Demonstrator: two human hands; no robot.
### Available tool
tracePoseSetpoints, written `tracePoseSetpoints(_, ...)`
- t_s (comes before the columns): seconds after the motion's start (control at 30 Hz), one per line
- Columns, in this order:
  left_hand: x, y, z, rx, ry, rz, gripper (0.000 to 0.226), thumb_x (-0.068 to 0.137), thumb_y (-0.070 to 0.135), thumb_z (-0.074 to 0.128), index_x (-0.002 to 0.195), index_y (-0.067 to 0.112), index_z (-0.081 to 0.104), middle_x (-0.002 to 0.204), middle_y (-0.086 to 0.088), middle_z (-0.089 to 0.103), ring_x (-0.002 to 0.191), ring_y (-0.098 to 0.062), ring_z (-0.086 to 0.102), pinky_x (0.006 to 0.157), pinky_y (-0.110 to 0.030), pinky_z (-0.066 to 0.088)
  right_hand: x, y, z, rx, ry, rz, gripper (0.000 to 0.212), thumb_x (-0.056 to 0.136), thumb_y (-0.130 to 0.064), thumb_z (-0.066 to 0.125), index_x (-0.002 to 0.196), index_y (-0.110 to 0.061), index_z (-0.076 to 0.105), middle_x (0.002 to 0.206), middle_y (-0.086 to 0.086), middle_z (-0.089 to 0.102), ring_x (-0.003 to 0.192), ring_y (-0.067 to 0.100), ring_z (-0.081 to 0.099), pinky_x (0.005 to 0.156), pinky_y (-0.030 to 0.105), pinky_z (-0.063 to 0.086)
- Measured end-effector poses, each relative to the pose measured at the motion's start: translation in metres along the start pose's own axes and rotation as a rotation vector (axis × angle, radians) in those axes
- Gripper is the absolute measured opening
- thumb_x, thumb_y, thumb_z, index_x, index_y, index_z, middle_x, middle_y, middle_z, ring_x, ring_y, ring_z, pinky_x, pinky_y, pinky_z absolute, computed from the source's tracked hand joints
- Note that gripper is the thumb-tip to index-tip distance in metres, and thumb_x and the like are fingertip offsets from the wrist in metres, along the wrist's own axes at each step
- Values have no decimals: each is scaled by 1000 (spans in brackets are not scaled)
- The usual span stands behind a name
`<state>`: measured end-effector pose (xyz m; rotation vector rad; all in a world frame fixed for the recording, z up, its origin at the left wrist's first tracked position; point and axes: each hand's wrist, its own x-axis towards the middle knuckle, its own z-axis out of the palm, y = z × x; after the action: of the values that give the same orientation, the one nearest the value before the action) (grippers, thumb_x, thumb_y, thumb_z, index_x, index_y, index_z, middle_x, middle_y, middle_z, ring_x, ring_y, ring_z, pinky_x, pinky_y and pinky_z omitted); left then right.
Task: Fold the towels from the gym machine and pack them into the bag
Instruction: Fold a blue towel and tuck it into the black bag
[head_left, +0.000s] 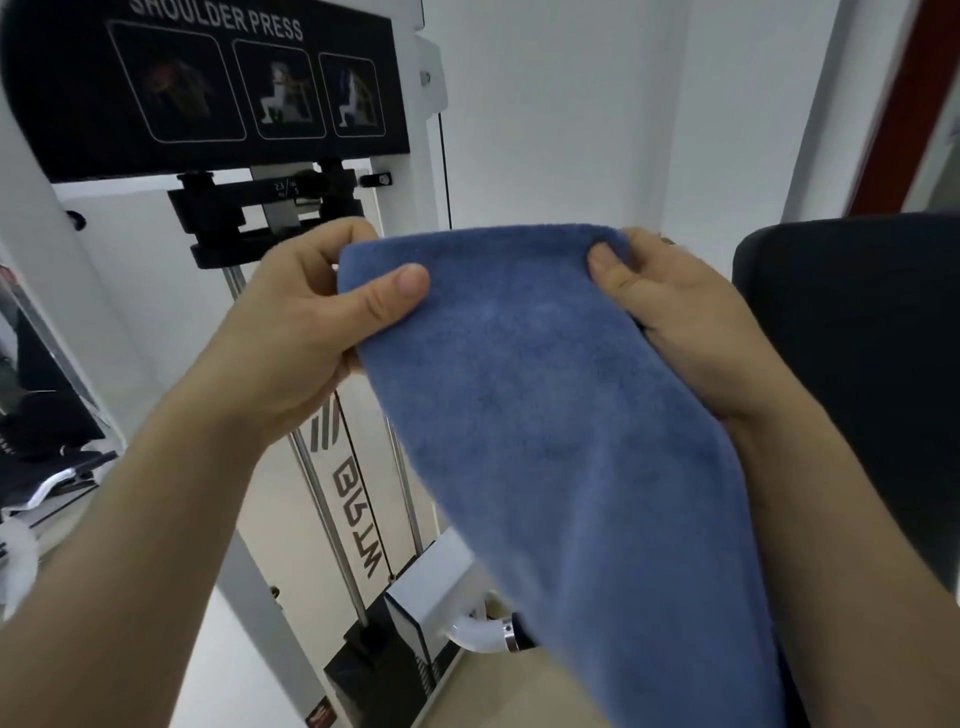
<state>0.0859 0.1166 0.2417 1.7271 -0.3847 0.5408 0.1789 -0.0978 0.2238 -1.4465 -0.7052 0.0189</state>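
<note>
A blue towel (561, 415) hangs in the air in front of me, doubled over at its top edge. My left hand (306, 322) pinches its upper left corner, thumb on the front and fingers behind. My right hand (675, 317) pinches the upper right corner the same way. The cloth falls down and to the right, out past the bottom of the frame. No bag is in view.
The white shoulder press machine (208, 93) with its black weight stack (260, 218) and guide rods stands just behind the towel. A black padded seat back (857, 338) is at the right. White walls lie beyond, and dark equipment sits at the far left.
</note>
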Motion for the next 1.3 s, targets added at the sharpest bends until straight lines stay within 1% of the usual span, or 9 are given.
tracePoseSetpoints(0.17, 15, -53, -3, 142, 126, -208, 32, 70, 27, 82, 79, 16, 53, 60, 3, 66, 57, -14, 65, 55, -30, 51, 20, 67, 6, -4, 16, 245, 13, 100, -24, 51, 105, -15, 59, 85, -1, 65, 71, 11, 60, 54, 24, 48)
tracePoseSetpoints(0.33, 11, -167, 3, 294, 196, -490, 30, 84, 14, 73, 107, 23, 57, 84, -7, 72, 68, -11, 70, 63, -31, 58, 32, 174, 16, -508, 99, 332, 17, 98, -25, 49, 81, -26, 43, 82, 1, 58, 78, 24, 56, 61, 30, 40)
tracePoseSetpoints(0.47, 4, -238, 3, 290, 319, -591, 16, 85, 8, 69, 93, 22, 68, 98, -7, 72, 95, -26, 68, 85, -41, 56, 38, 211, 25, -608, 99, 372, 14, 99, -24, 46, 85, -26, 43, 79, 0, 54, 75, 28, 60, 65, 47, 57)
tracePoseSetpoints(0.57, 11, -253, 6, 319, 376, -565, 14, 88, 9, 63, 87, 23, 68, 92, -4, 72, 92, -25, 67, 85, -41, 56, 46, 218, 28, -497, 148, 381, 3, 101, -21, 44, 99, -19, 46, 83, -8, 49, 73, 13, 54, 53, 40, 59)
tracePoseSetpoints(0.73, 30, -262, 11, 449, 299, -605, 25, 94, 41, 54, 112, 23, 56, 103, 4, 62, 90, -16, 62, 75, -33, 54, 63, 235, 29, -327, 270, 432, 3, 100, -18, 46, 98, -16, 46, 88, -8, 48, 78, 14, 53, 46, 32, 58)
tracePoseSetpoints(0.87, 22, -248, 4, -55, -30, -1046, 53, 82, 49, 69, 119, 13, 60, 112, -1, 69, 98, -20, 67, 74, -31, 56, 78, 244, 27, -362, 338, 401, 3, 100, -19, 45, 99, -16, 44, 87, -5, 50, 91, 26, 59, 71, 46, 59)
tracePoseSetpoints(0.97, -8, -253, 1, -126, -199, -1108, 39, 80, 24, 75, 115, 10, 66, 112, -3, 72, 104, -22, 68, 88, -34, 55, 84, 252, 22, -471, 276, 383, 9, 99, -22, 44, 99, -14, 42, 86, -2, 50, 93, 31, 60, 75, 53, 57)
tracePoseSetpoints(1.2, -38, -247, 15, 65, 71, -955, 59, 82, 24, 75, 131, 18, 43, 108, -9, 68, 90, -19, 69, 68, -31, 58, 58, 234, 14, -960, -7, 508, 68, 88, -50, 59, 139, -17, 28, 125, 15, 56, 106, 37, 58, 78, 37, 47)
tracePoseSetpoints(1.3, -55, -231, 15, 136, 46, -887, 75, 76, 23, 81, 133, 39, 35, 104, -10, 68, 89, -23, 70, 81, -39, 58, 6, 216, 16, -598, -269, 688, 84, 88, -49, 62, 149, -33, 7, 131, -6, 44, 114, 26, 55, 83, 38, 52)
